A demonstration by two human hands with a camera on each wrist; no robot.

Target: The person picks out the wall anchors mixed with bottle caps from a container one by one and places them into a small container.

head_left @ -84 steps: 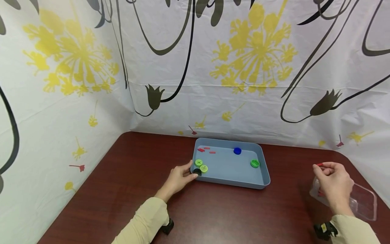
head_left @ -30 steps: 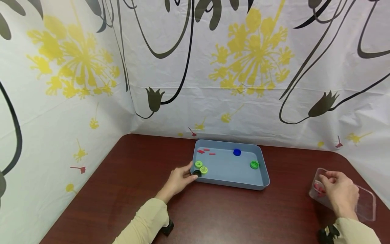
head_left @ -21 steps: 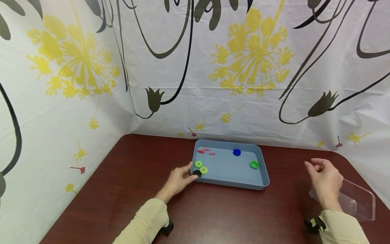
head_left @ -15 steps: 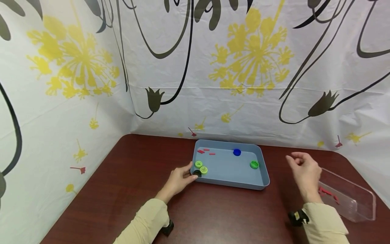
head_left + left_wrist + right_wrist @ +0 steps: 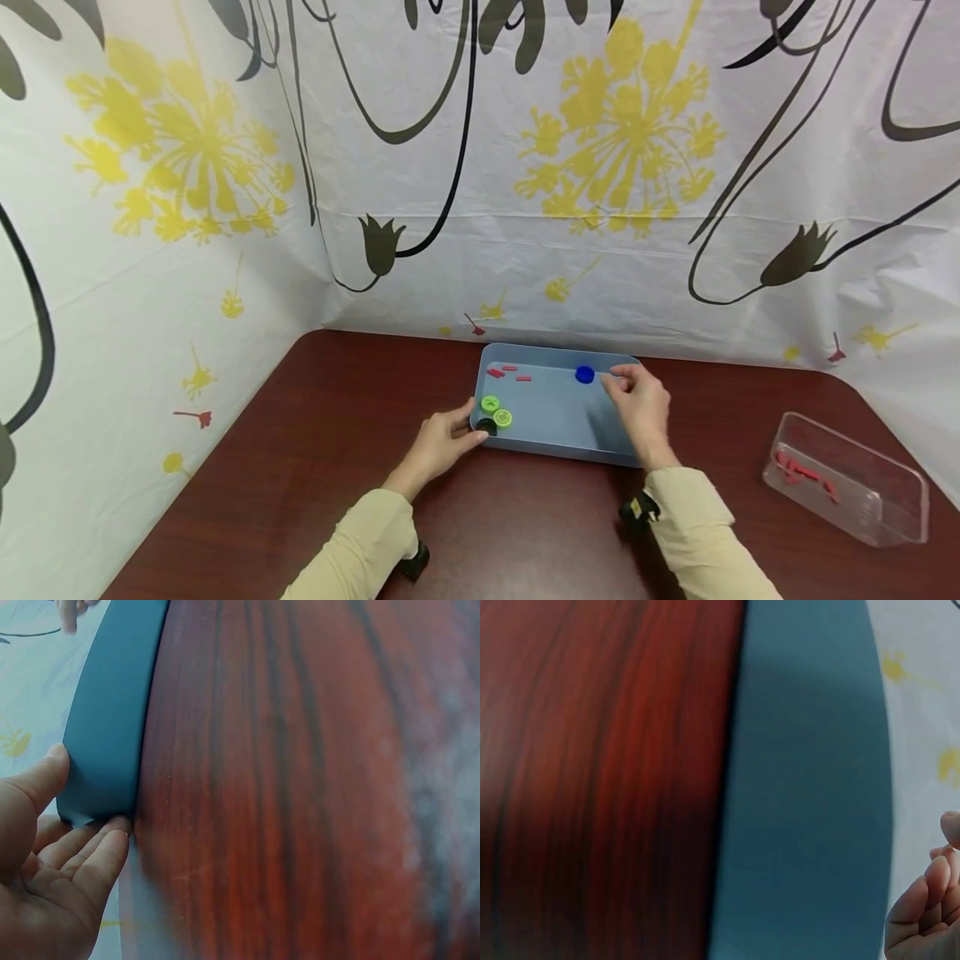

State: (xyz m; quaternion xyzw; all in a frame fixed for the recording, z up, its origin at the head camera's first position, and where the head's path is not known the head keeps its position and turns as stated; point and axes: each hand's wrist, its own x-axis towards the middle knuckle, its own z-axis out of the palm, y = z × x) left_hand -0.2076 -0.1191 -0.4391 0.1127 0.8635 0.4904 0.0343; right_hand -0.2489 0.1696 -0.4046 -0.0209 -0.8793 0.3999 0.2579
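My left hand (image 5: 437, 450) grips the near-left corner of the blue-grey tray (image 5: 558, 452). In the left wrist view the thumb lies on one side of the corner and the curled fingers on the other. My right hand (image 5: 643, 412) hovers over the tray's right side, fingers bent loosely; I see nothing between the fingertips. Inside the tray are small red pieces (image 5: 522, 378), a dark blue cap (image 5: 585, 375) beside the right fingertips, two light green caps (image 5: 502, 418) and a black round piece (image 5: 487, 427) by the left thumb. The right hand hides the darker green cap.
A clear plastic container (image 5: 847, 483) with several red pieces (image 5: 802, 473) inside stands at the right of the dark wooden table (image 5: 337, 400). A patterned white sheet (image 5: 480, 250) hangs behind and to the left.
The right hand has moved left from the clear container to above the tray; a red piece seen earlier between its fingers no longer shows. The left hand and tray have stayed put.
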